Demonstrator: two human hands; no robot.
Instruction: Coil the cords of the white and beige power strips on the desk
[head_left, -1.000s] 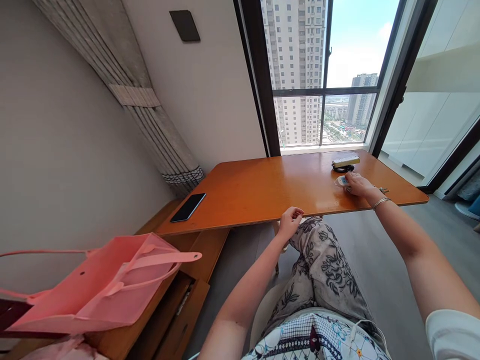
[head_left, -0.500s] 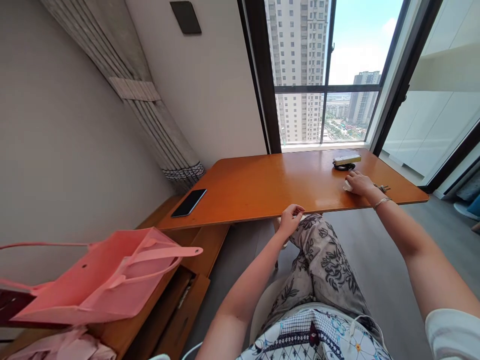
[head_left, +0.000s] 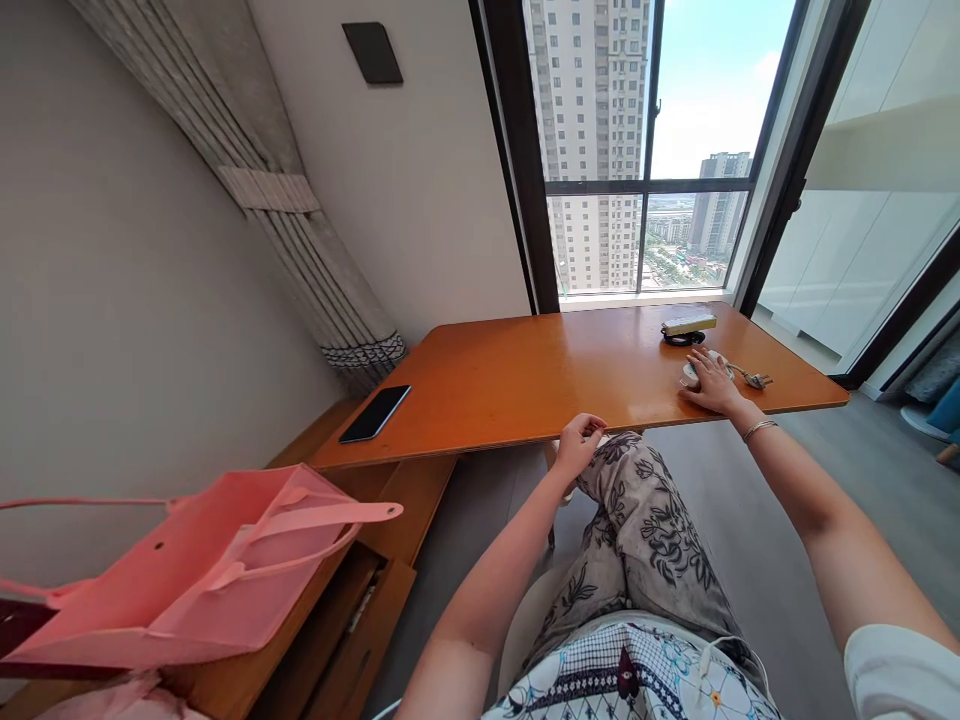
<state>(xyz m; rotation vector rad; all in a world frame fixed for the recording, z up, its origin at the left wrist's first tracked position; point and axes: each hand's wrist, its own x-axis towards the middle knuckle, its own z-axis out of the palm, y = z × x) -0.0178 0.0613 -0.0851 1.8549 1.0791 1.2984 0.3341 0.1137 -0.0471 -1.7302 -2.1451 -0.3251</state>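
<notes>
My right hand (head_left: 711, 384) lies with outstretched fingers over a white corded object (head_left: 688, 376) near the right end of the wooden table (head_left: 517, 385). Its palm covers much of the object, so I cannot make out the full shape. A cord with a plug (head_left: 756, 380) comes out to the right of that hand. Just behind the fingers is a pale power strip (head_left: 688, 324) with its black cable (head_left: 682, 339) coiled against it. My left hand (head_left: 581, 445) rests at the table's front edge, fingers curled together, with nothing visible in them.
A dark phone (head_left: 375, 413) lies at the table's left end. Below it, a pink bag (head_left: 225, 570) stands on a lower wooden surface beside an open drawer (head_left: 367, 620). A window (head_left: 645, 190) rises behind the table, and a tied curtain (head_left: 281, 195) hangs to the left.
My right hand has gone from fingers gathered on the white object to fingers spread over it, showing more of the object and cord. My left hand stays at the edge.
</notes>
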